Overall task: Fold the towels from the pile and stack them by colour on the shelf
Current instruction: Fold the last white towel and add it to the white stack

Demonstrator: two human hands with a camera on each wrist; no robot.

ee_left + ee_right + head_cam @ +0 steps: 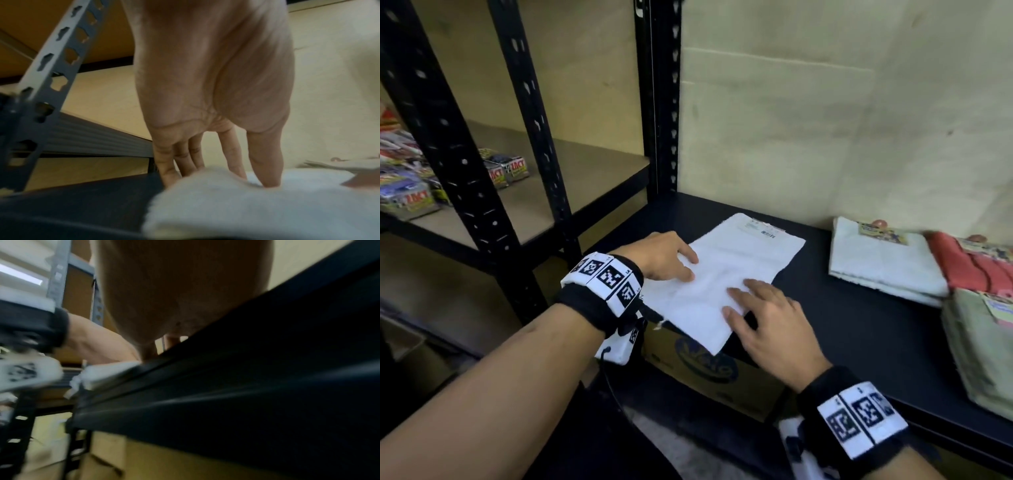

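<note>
A white towel (pixel 729 270) lies folded on the black shelf (pixel 842 329), its near corner hanging over the front edge. My left hand (pixel 671 260) rests on the towel's left side with straight fingers. In the left wrist view the fingertips (pixel 269 181) press into the white towel (pixel 246 207). My right hand (pixel 760 315) lies flat on the towel's near right part, fingers spread. To the right on the shelf sit a folded white towel (pixel 883 260), a folded red towel (pixel 972 267) and a folded greenish towel (pixel 983 342), each with a paper label.
Black perforated uprights (pixel 661 102) stand just left of the towel. A neighbouring rack (pixel 585 192) holds several wrapped packets (pixel 410 192). A cardboard box (pixel 709 370) sits below the shelf edge. A pale wall (pixel 842 120) backs the shelf.
</note>
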